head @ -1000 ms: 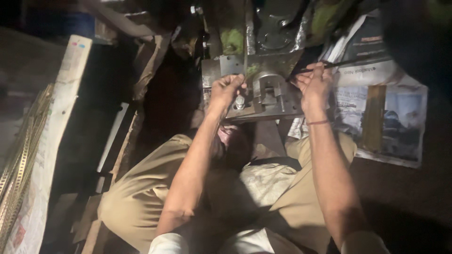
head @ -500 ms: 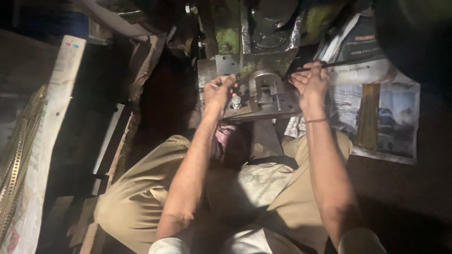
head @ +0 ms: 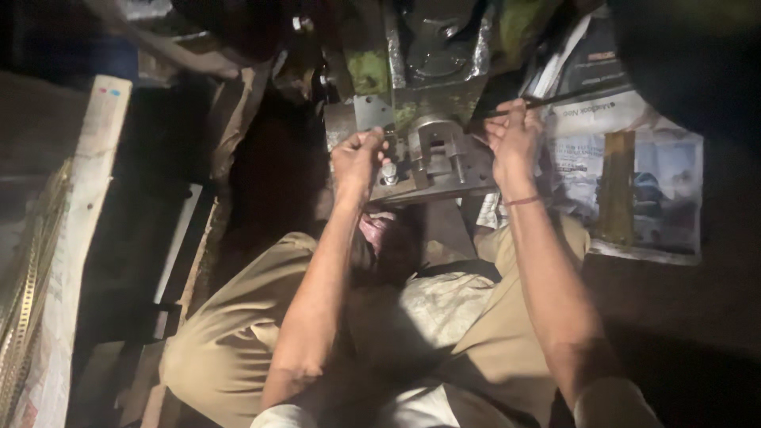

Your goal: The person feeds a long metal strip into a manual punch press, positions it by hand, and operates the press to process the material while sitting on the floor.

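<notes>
A small grey metal press (head: 432, 150) with a raised block and bolts stands in front of my knees. My left hand (head: 358, 157) is closed in a fist at its left side, against the plate near a bolt; what it holds is hidden. My right hand (head: 514, 136) is closed on a thin dark rod (head: 555, 99) that runs up to the right from the press. A red thread circles my right wrist. My khaki trousers (head: 238, 341) fill the lower middle.
Newspaper sheets (head: 650, 182) lie to the right with a brownish strip (head: 616, 186) on them. A long perforated metal strip (head: 28, 301) and a pale board (head: 75, 238) run along the left. Dark machine parts (head: 444, 40) sit behind the press.
The view has shifted slightly. Both hands stay at the press; my right hand has lifted a little along the rod and my left fist has settled lower at the plate.
</notes>
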